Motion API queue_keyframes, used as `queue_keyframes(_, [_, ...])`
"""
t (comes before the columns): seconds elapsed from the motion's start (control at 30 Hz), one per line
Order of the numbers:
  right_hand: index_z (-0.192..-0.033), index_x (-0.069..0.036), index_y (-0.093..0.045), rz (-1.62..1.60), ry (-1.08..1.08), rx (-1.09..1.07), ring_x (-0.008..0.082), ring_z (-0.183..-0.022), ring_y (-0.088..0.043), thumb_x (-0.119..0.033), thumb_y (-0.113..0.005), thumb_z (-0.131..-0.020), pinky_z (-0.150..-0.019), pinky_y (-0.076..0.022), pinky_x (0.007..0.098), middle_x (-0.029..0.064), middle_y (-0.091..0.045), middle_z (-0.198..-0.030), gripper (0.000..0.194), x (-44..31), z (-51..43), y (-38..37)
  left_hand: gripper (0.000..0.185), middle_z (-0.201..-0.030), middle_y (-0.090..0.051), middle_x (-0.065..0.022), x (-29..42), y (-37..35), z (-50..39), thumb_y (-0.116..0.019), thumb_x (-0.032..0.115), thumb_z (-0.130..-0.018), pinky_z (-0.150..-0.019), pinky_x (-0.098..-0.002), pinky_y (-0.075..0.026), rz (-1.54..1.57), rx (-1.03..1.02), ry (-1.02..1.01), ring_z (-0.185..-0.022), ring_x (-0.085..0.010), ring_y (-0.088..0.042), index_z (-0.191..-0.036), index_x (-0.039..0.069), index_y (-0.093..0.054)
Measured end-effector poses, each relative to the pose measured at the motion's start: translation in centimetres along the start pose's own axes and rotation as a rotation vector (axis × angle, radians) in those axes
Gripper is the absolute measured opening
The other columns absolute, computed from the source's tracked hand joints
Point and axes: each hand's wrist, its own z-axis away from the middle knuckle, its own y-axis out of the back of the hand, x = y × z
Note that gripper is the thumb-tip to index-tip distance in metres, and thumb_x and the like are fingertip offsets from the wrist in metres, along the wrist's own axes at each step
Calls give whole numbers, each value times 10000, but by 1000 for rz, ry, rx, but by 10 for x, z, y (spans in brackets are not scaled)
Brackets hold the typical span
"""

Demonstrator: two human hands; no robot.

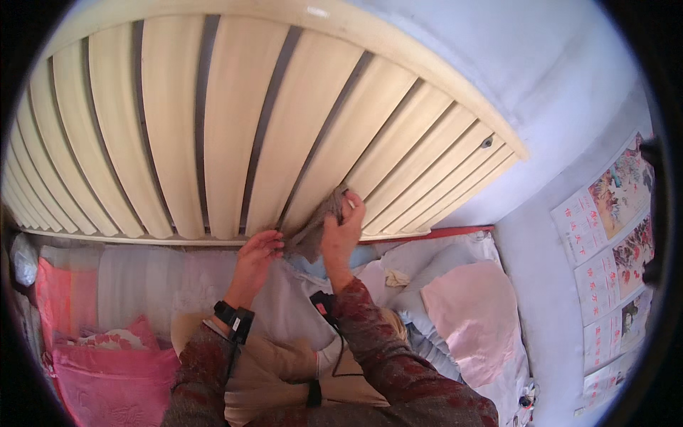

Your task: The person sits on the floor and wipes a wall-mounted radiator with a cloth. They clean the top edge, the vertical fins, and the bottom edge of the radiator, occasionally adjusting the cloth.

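Before me rises a slatted, cream-coloured headboard [235, 117] with narrow dark gaps between its slats. My right hand [341, 235] grips a grey-brown cloth [315, 221] and presses it against the lower part of a slat. The cloth's upper end lies by a gap, and its lower end hangs at the headboard's bottom edge. Close by on the left, my left hand [257, 253] has its curled fingers at the foot of another gap, beside the cloth. Whether those fingers pinch the cloth or the slat edge is unclear. A black band with a small device [235, 320] circles my left wrist.
I sit cross-legged on a bed with a pale sheet [139, 277]. Pink bedding [117, 379] lies to the left; a pink pillow [469, 320] and bluish bedding [432, 341] lie to the right. Printed picture sheets [613, 245] hang on the white wall [539, 277].
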Motion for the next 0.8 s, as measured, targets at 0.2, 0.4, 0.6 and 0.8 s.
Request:
queue_keyframes(0.2, [-1330, 79, -330, -44, 389, 55, 301, -1355, -381, 53, -511, -823, -1106, -295, 353, 248, -394, -1392, 539, -137, -105, 21, 361, -1212, -606, -114, -1, -1, 3, -541, 83, -880, -891, -342, -477, 41, -20, 5, -1054, -197, -597, -1234, 17, -558])
queue_keyframes(0.4, [-1232, 20, -394, 390, 482, 88, 415, -1108, -585, 5, -510, -800, -932, -447, 397, 320, -571, -1146, 448, -174, -125, 15, 350, -1203, -609, -110, -3, -7, 6, -557, 134, -895, -905, -342, -464, 11, -24, 4, -1055, -198, -596, -1226, 19, -564])
queue_keyframes(0.6, [-1210, 8, -414, 384, 608, 144, 413, -1106, -580, -1, -507, -811, -937, -441, 407, 284, -574, -1122, 410, -150, -119, 10, 350, -1194, -617, -99, -2, -6, 12, -558, 154, -893, -902, -340, -455, -53, 26, 27, -1051, -197, -595, -1215, 19, -571])
queue_keyframes(0.8, [-1219, 4, -440, 303, 511, 140, 355, -1097, -574, -31, -515, -825, -939, -439, 385, 201, -515, -1186, 403, -65, -72, -1, 377, -1246, -595, -110, -2, -2, 10, -550, 146, -880, -915, -341, -457, -59, 12, 13, -1071, -195, -590, -1238, 27, -567])
